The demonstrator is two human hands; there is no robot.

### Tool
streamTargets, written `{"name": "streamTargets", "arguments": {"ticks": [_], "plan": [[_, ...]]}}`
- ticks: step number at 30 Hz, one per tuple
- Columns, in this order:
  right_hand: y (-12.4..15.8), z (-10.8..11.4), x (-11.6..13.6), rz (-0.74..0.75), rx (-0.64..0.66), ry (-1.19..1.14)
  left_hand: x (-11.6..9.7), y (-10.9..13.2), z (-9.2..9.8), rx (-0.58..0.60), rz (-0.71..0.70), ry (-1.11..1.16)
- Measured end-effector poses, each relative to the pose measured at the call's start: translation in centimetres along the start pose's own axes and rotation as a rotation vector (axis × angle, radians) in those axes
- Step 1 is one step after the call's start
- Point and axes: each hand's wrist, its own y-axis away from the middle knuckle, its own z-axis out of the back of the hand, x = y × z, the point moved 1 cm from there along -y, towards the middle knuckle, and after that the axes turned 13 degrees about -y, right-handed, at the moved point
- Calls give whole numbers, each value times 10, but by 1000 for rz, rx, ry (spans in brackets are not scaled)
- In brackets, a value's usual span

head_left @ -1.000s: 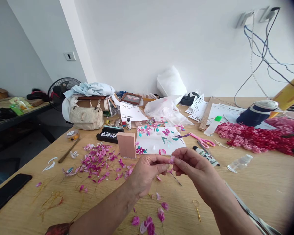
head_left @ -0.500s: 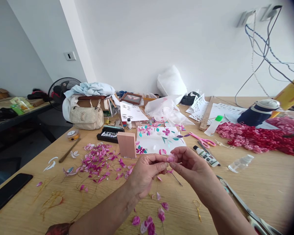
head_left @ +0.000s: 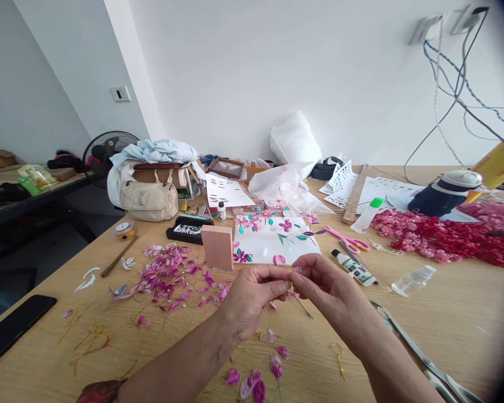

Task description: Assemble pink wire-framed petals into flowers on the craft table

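Between my two hands is a small pale pink fabric flower (head_left: 296,269), mostly covered by fingers. My left hand (head_left: 258,291) pinches at its lower left side, where what lies between thumb and forefinger is hidden. My right hand (head_left: 325,288) has thumb and fingertips closed on the petals. Just beyond the hands lies a white sheet with magenta flowers and green leaves (head_left: 256,246). To the left spreads a heap of magenta petals on thin wires (head_left: 168,274). Several loose petals (head_left: 276,366) lie below, near the table's front.
A wooden block (head_left: 217,248) stands upright left of the sheet. Pink scissors (head_left: 348,240), a glue bottle (head_left: 355,267), a clear bottle (head_left: 414,281) and large metal shears (head_left: 420,350) lie to the right. A black phone (head_left: 19,330) rests at the left edge of the table (head_left: 185,347).
My right fingertips have closed in over the pink flower, so less of it shows. Both hands stay in nearly the same place.
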Motion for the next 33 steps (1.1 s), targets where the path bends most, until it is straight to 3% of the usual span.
{"name": "streamTargets", "arguments": {"ticks": [4, 17, 26, 33], "plan": [[-1, -2, -4, 3, -47, -23, 3, -1, 0, 36, -31, -8], [-2, 3, 6, -44, 59, -132, 8, -2, 5, 44, 26, -7], [2, 3, 2, 4, -38, 108, 5, 0, 2, 32, 9, -86], [0, 2, 6, -132, -74, -204, 6, 0, 3, 13, 21, -114]]}}
